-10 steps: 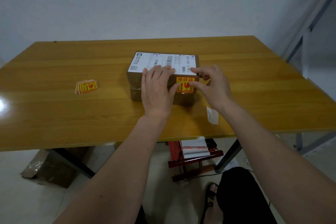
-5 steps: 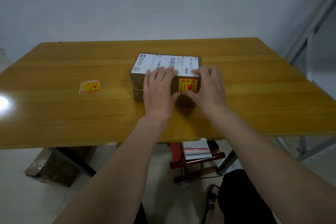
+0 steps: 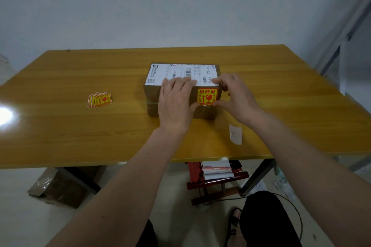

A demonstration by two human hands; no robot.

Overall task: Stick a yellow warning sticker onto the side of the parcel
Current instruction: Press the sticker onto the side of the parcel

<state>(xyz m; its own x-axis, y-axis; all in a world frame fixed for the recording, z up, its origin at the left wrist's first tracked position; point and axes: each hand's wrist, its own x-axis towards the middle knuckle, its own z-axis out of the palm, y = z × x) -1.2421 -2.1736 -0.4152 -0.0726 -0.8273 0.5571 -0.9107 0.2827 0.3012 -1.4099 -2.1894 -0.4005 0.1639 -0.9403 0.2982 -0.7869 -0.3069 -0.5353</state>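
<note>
So the sticker (image 3: 207,96) is already on the near side of the parcel (image 3: 181,90), yellow with red print, sitting flat as far as I can tell, up toward the right end of that face. The parcel's a brown box in the middle of the table (image 3: 80,126) with a white shipping label (image 3: 180,73) on top. Left hand (image 3: 176,102) is laid flat over the front edge, fingers together and stretched onto the label, basically pinning the box down and not gripping anything. Right hand (image 3: 236,98) is at the right end, thumb at the sticker's lower right corner and forefinger up at the top edge, spread apart around that corner rather than pinched on anything. I'd say the job's pretty much done; what's left looks like a last press along the edges so nothing lifts, then letting go. A peeled white backing (image 3: 235,133) lies on the table just right of the box, and a little stack of spare stickers (image 3: 99,99) sits well off to the left.
</note>
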